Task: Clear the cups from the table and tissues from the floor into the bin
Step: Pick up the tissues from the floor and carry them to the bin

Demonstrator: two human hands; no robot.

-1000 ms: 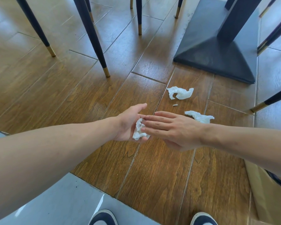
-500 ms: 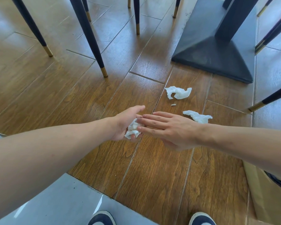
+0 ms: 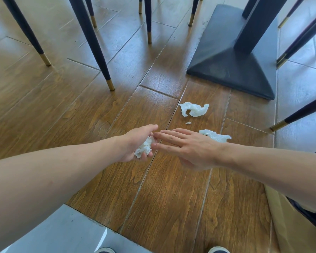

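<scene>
Since 0.5 s ago the left hand point(image 3: 135, 143) has kept its crumpled tissue point(image 3: 144, 147), and the wad now shows more fully below the curled fingers, sitting in the palm. The right hand point(image 3: 188, 147), which lay with its fingertips over that wad, has drawn slightly back: its fingers are spread flat and its fingertips just meet the left hand's thumb side, no longer covering the paper. The view has also tipped a little, so the shoes point(image 3: 218, 250) sit lower at the bottom edge.

From left to right: dark chair legs point(image 3: 91, 42) with gold tips stand on the wood-look floor point(image 3: 171, 198) at upper left. The left hand is clenched loosely around the white, wrinkled wad, held above the floor near the middle of the view. The right hand is released, palm down, holding nothing that can be seen. Beyond its fingers lies 1 small white scrap point(image 3: 188, 123), and further off 1 twisted, open-folded tissue point(image 3: 194, 109) rests on the boards just in front of the black table base point(image 3: 232, 70). Another 1, flatter and stretched out, the tissue by the wrist point(image 3: 215, 136), lies on the floor partly hidden behind the right hand. At the far lower right a tan surface point(image 3: 288, 230) fills the corner; what it is cannot be told.
</scene>
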